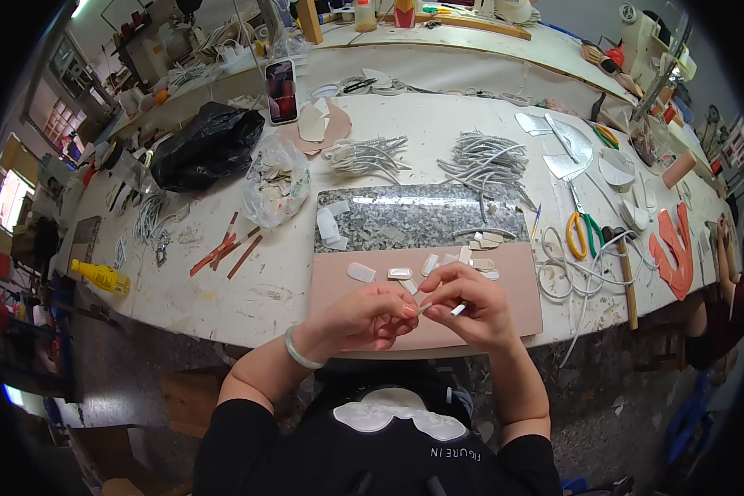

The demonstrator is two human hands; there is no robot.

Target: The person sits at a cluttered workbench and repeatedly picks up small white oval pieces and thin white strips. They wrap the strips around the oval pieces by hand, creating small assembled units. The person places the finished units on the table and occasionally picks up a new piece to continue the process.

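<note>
My left hand (379,312), with a pale bangle at the wrist, is closed in a pinch. Its fingertips meet those of my right hand (476,307) above the front of a pink board (347,331). A small, thin, pale piece (425,307) lies between the two pinches; its kind is too small to tell. A short white stick-like thing (458,311) pokes out from the curled fingers of my right hand. Just beyond the hands, several small rounded tabs lie on the board, among them a white tab (361,272) and a cream tab (399,274).
A speckled stone slab (422,217) lies behind the board. Bundles of grey cords (486,159) sit farther back. Scissors (576,236), a hammer (627,281) and looped white cord (558,277) are at right. To the left are brown strips (227,248), a yellow bottle (101,277) and a clear bag (277,182).
</note>
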